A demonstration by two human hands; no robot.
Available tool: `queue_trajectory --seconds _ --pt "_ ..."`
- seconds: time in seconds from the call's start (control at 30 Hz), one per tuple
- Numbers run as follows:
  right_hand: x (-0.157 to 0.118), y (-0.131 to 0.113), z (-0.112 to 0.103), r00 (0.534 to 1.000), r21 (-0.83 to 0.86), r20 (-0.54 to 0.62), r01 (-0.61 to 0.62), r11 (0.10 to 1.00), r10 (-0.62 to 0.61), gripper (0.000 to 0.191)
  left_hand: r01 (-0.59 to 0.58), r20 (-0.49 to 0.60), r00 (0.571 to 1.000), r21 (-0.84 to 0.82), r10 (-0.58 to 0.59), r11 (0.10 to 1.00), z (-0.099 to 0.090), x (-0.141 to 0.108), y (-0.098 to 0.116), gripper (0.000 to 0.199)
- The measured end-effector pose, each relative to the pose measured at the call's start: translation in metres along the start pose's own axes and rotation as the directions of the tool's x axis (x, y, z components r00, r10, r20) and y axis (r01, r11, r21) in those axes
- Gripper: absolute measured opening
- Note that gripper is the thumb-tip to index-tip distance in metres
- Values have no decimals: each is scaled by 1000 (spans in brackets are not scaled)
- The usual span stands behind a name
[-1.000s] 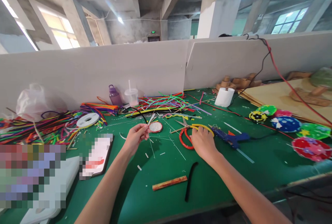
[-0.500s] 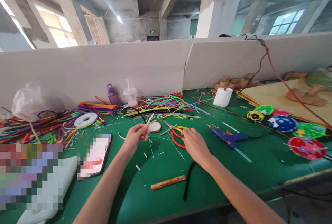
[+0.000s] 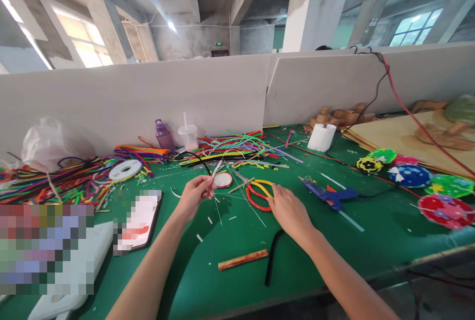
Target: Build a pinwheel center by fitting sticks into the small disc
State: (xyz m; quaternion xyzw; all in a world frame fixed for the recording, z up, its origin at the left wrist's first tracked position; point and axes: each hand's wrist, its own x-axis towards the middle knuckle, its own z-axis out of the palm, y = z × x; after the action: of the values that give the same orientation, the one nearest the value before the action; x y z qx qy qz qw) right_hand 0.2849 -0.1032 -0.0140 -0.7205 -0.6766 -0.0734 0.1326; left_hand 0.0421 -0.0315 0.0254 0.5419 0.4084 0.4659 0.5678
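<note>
At centre, above a green tabletop (image 3: 208,285): a small round disc with a white face and a red rim (image 3: 223,180), held at its left edge by the left hand (image 3: 196,195), with fingers pinched together. At the same fingertips: thin white strands, some trailing toward the near side. To the right of the disc: scissors with one red and one yellow looped handle (image 3: 264,182), blades pointing far left, crossed by a thin pale stick (image 3: 240,186) near the pivot. At the right end of the handles: the right hand (image 3: 291,210), with fingers bent and against the loops; closure of the grip impossible to tell. Farther right: a blue glue gun (image 3: 336,200) with a translucent stick at its rear. Near side: a mottled brown flat stick (image 3: 243,259), and just right of it a curved black strip (image 3: 272,259). Far side, before a pale panel (image 3: 178,95): a heap of multicoloured fuzzy stems (image 3: 232,144). Left: a phone with a partly pixelated screen (image 3: 140,218), and beyond it a flat white spool (image 3: 116,173).
</note>
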Motion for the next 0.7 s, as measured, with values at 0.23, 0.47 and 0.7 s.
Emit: queue_trajectory --seconds 0.23,0.47,0.7 --pt "0 7 -1 962 100 -275 27 995 2 44 13 -11 1000 15 -13 1000 2 -2 2 34" --pt "0 6 0 972 292 -232 41 956 29 40 27 -19 999 16 -26 1000 3 -3 4 33" --pt "-3 2 0 999 244 45 9 970 -21 47 14 -9 1000 16 -14 1000 3 -2 1 34"
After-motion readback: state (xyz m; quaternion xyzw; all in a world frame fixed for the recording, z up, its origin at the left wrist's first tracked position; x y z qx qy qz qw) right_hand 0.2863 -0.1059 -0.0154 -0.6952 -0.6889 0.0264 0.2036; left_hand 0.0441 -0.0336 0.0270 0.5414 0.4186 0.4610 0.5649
